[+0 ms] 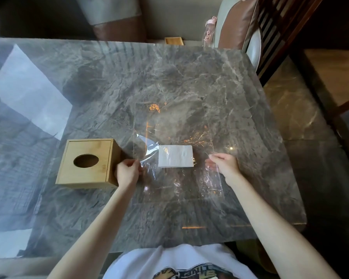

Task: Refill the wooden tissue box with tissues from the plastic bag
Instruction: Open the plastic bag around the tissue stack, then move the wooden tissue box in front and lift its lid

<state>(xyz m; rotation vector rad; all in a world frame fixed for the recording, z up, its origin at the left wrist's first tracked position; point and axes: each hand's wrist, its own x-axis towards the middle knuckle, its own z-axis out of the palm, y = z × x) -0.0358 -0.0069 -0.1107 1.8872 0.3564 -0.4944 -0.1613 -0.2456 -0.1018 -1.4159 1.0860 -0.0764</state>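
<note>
A clear plastic bag (175, 125) lies flat on the grey marble table (129, 77), with a folded stack of white tissues (175, 156) inside near its close end. My left hand (127, 173) pinches the bag's left edge and my right hand (225, 165) pinches its right edge, one on each side of the tissues. The wooden tissue box (88, 163) stands just left of my left hand, its lid with a round hole facing up.
Brown and cream chairs (240, 23) stand beyond the far edge of the table. A small wooden piece (174, 40) shows just past that far edge. The table's right edge drops to a marble floor (302, 109). Window glare covers the left part of the table.
</note>
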